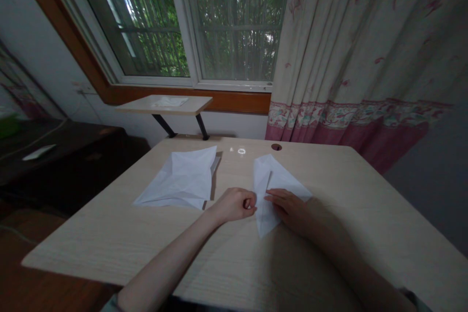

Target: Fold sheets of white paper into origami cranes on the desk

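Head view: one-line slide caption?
Left hand and right hand press folded paper on a table; another folded sheet lies left.

A white paper sheet (275,179) lay flat on the pale wood-grain desk (351,214), folded into a long, dart-like shape. One narrow tip pointed back toward the person and a broader point faced the far edge of the desk. A raised crease ran down its length, and a wider flap spread out to the right. The paper looked thin and lightly creased. The left hand (234,204), curled into a loose fist, touched the sheet's left edge. The right hand (289,207) rested palm-down across its lower right part, fingers (273,198) lying on the fold.
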Motion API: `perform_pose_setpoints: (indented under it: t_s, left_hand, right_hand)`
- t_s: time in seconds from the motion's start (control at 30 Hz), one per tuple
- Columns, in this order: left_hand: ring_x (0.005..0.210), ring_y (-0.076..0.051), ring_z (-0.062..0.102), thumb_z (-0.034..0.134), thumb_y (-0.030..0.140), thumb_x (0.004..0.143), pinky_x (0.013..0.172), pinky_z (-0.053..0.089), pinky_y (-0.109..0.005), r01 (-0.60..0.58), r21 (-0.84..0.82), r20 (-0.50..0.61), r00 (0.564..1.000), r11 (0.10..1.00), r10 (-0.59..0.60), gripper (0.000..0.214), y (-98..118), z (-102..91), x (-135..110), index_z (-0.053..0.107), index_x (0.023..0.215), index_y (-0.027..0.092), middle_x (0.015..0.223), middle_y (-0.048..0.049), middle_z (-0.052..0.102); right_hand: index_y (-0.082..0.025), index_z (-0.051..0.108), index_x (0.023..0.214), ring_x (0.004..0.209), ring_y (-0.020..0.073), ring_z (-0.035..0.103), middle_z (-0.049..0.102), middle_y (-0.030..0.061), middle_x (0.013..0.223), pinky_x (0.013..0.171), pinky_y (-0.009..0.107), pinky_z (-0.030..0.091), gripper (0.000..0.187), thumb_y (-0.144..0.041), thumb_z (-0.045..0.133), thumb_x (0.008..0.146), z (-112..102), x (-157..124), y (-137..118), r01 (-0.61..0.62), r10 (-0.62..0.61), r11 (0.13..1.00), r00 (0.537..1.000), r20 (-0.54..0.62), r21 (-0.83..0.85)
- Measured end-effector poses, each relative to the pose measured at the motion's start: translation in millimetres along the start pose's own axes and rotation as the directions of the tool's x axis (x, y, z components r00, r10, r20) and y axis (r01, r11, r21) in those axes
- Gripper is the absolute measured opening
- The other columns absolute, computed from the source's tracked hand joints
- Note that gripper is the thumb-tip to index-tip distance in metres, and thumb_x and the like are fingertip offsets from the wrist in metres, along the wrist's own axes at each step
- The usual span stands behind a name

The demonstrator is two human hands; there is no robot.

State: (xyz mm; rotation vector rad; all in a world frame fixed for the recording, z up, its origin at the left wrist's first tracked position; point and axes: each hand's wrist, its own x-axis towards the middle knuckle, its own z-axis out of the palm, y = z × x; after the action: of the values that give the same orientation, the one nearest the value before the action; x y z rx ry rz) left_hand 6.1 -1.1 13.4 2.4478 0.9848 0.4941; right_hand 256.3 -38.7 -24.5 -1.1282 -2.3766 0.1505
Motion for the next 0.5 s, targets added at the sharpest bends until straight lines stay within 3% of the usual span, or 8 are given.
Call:
perform_pose_setpoints:
  t_s: [0.23,0.5]
  left_hand:
    - [0.058,-0.011,0.053,0.070,0.025,0.074,0.062,0.037,-0.021,-0.006,0.020,0.021,1.000,1.000,0.006,0.017,-4.4,4.1,-0.2,0.059,0.063,0.019,0.061,0.0053,0.060]
    - [0.056,-0.010,0.051,0.072,0.026,0.072,0.062,0.036,-0.021,-0.029,-0.004,0.066,0.997,1.000,0.029,0.022,-3.9,6.0,-1.3,0.055,0.060,0.018,0.060,0.0057,0.058]
  right_hand:
    - [-0.024,0.060,0.126,0.121,0.0200,0.058,0.063,0.0064,0.131,0.108,0.040,0.046,0.045,-0.007,0.042,0.089,-0.8,2.1,0.1,-0.008,0.008,1.000,0.999,0.037,0.003]
    - [-0.028,0.058,0.127,0.120,0.0194,0.059,0.063,0.0044,0.129,0.107,0.041,0.048,0.045,-0.008,0.042,0.090,2.3,-0.1,4.0,0.012,-0.012,1.000,1.000,-0.017,0.024]
